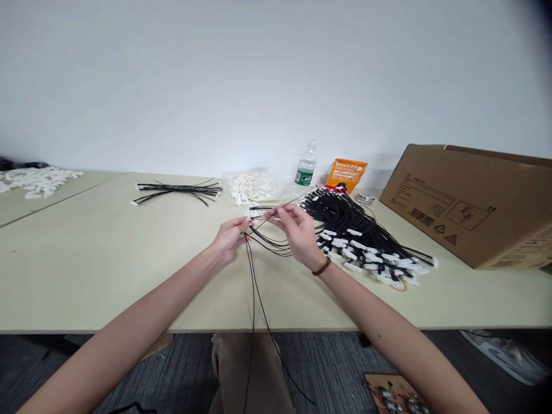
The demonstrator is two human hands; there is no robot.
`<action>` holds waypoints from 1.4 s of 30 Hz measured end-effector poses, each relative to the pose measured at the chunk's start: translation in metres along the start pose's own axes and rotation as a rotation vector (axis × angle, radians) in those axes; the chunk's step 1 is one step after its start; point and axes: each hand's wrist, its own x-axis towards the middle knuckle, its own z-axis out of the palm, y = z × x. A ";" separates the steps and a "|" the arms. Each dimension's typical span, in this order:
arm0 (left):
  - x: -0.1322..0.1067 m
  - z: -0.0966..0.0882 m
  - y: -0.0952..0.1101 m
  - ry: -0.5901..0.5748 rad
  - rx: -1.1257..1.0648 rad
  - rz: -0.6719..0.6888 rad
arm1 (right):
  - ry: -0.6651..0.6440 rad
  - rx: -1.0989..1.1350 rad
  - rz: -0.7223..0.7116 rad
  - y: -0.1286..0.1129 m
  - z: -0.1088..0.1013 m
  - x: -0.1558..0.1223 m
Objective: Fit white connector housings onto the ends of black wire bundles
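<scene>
Above the middle of the beige table (86,270), my left hand (230,237) pinches a small white connector (250,213) with thin black wires (254,299) hanging from it past the table's front edge. My right hand (297,233) is closed too, its fingertips pinching a black wire right beside the connector. A brown band sits on my right wrist. A big pile of black wires with white connectors (366,244) lies just right of my right hand.
A smaller bundle of black wires (181,191) lies at the back left. A clear bag of white connectors (252,187), a water bottle (306,167) and an orange packet (347,174) stand along the wall. A cardboard box (474,201) fills the right side. More white parts (37,179) lie far left.
</scene>
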 end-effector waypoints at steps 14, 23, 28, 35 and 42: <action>0.005 -0.003 -0.004 0.022 -0.037 -0.010 | 0.039 -0.828 -0.551 -0.014 -0.026 0.006; 0.003 -0.001 -0.002 -0.024 -0.065 -0.002 | -0.112 -1.049 -0.488 0.001 -0.012 -0.004; 0.003 -0.001 -0.002 -0.024 -0.065 0.005 | -0.092 -1.055 -0.473 -0.001 -0.012 -0.004; 0.004 -0.002 -0.003 -0.033 -0.060 0.016 | -0.107 -1.051 -0.480 0.000 -0.012 -0.004; 0.003 -0.001 -0.003 -0.020 -0.062 0.026 | -0.113 -1.061 -0.478 0.001 -0.011 -0.005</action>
